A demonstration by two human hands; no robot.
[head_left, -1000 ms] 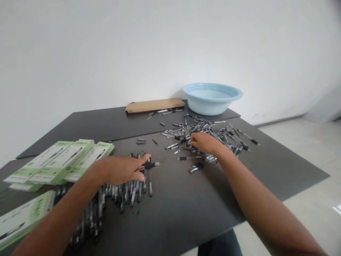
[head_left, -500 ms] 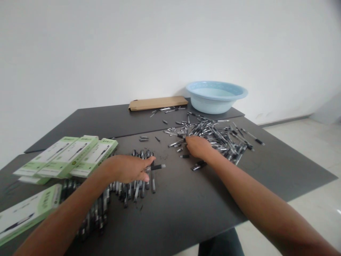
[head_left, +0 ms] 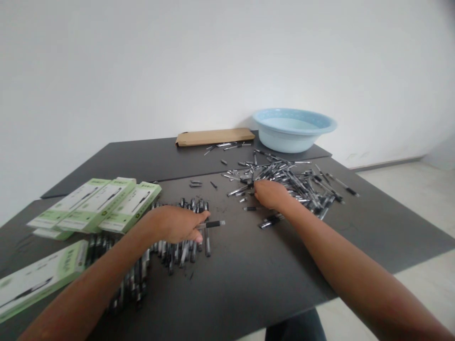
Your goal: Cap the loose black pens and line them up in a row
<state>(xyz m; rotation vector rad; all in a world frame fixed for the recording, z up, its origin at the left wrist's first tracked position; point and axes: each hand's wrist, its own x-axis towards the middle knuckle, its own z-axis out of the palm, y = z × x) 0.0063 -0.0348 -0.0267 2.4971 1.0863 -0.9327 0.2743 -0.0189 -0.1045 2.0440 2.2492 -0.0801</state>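
White wall fills the background behind a dark grey table [head_left: 249, 270], with pale floor tiles showing at the right. Since a second ago the right hand [head_left: 270, 194] has drawn back a little from the middle of the loose heap of pens [head_left: 295, 182] to its near left edge, fingers curled down among the pens; whether it grips one I cannot tell. The left hand [head_left: 177, 223] has hardly moved: it rests on the near row of pens [head_left: 185, 237] laid side by side, pinching a single pen [head_left: 211, 224] that points right. So one pen is held at the row while the other hand is at the heap. Green boxes [head_left: 99, 206] lie at the left, a light blue basin [head_left: 293, 129] and a brown envelope [head_left: 215, 137] at the far edge.
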